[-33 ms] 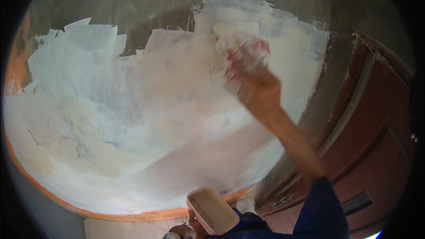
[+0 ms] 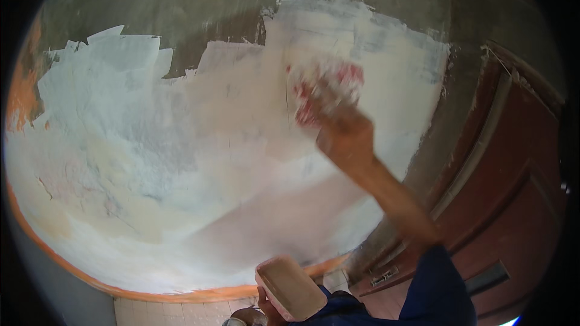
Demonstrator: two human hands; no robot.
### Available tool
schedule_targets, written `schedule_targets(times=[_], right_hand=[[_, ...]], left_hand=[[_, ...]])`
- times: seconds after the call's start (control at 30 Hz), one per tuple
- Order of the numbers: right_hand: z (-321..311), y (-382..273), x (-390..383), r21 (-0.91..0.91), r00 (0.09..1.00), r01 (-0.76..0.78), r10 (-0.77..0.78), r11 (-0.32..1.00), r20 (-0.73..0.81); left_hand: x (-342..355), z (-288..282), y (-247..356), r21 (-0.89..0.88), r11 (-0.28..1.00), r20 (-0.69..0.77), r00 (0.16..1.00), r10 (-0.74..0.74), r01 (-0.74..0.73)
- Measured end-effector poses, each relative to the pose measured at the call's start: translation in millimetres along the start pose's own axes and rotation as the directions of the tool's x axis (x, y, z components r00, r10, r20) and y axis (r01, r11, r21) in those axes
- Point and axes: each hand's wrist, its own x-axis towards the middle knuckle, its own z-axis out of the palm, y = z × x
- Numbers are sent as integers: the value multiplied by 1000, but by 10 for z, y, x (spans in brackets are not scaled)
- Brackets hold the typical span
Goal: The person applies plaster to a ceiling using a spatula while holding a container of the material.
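My right hand (image 2: 349, 136) is raised in front of the wall, its fingers closed around a broad, flat red spreading tool (image 2: 332, 87) smeared with white. Motion blurs the tool, and its working edge is hard to make out. It lies over the pale coated area (image 2: 229, 127) of the wall. Low in the view, my left hand (image 2: 267, 306) grips a shallow rectangular pan (image 2: 273, 295) from its left side. Most of that hand is hidden behind the pan. The pan is tilted toward me, with a brownish-beige inside.
Bare grey-green wall (image 2: 205, 0) shows above the coating's ragged edge. An orange strip (image 2: 181, 296) runs along the wall's foot, above pale floor tiles (image 2: 157, 313). At right stands a dark red panelled door (image 2: 513, 199) with a metal bolt (image 2: 385, 276).
My right hand and the red spreading tool have moved slightly down and to the left across the wall. The left hand and the pan have stayed in place.
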Motion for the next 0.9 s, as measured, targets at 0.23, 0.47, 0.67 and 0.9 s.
schedule_targets(times=[0.23, 0.47, 0.67, 0.9], right_hand=[[-11, -488, -927, 217, 961, -74, 12, 973, 275], [-475, -389, -1061, 386, 979, 5, -84, 922, 188], [-190, 122, 360, 131, 985, 12, 11, 991, -170], [254, -417, -764, 109, 989, 92, -103, 990, 103]], left_hand=[[95, 79, 5, 11, 1000, 35, 999, -11, 10], [88, 46, 33, 66, 997, 16, 999, -28, 27], [40, 86, -2, -53, 996, 13, 997, -78, 78], [24, 149, -65, -41, 997, 12, 997, 71, -70]])
